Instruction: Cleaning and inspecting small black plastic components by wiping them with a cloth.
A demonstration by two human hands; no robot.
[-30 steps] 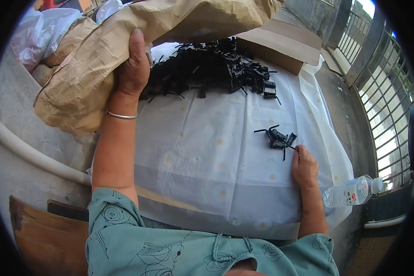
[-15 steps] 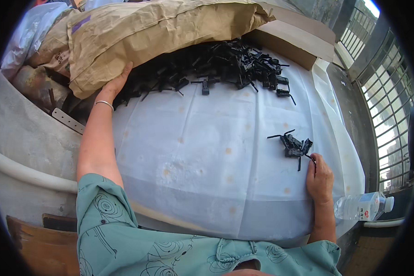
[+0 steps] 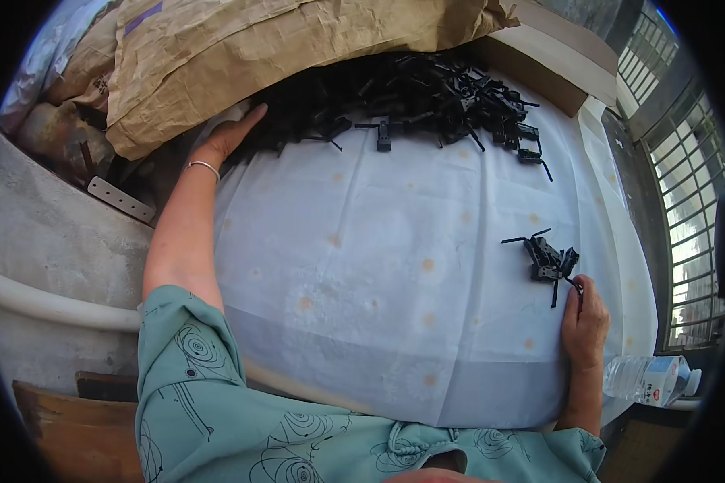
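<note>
My left hand [image 3: 232,135] reaches under the edge of a large brown paper bag [image 3: 298,40], at the left end of a heap of black plastic parts [image 3: 459,92]. One digit is stretched out towards the heap, and the rest of the fingers are partly hidden below the bag. At the right, my right hand [image 3: 586,320] is closed with its fingertips on the thin arm of one black plastic part. It belongs to a small cluster of black plastic parts [image 3: 546,259] with thin arms, lying on the white sheet [image 3: 362,241].
An open cardboard box [image 3: 540,72] stands at the far right beside the heap. A clear plastic bottle [image 3: 640,378] lies near my right forearm. A barred window [image 3: 693,241] is on the right. A perforated metal strip [image 3: 121,200] and a pale pipe [image 3: 64,302] sit at the left.
My left hand has come off the paper bag's face and slid beneath its edge, towards the heap. My right hand still pinches the part. The whole view has shifted slightly.
</note>
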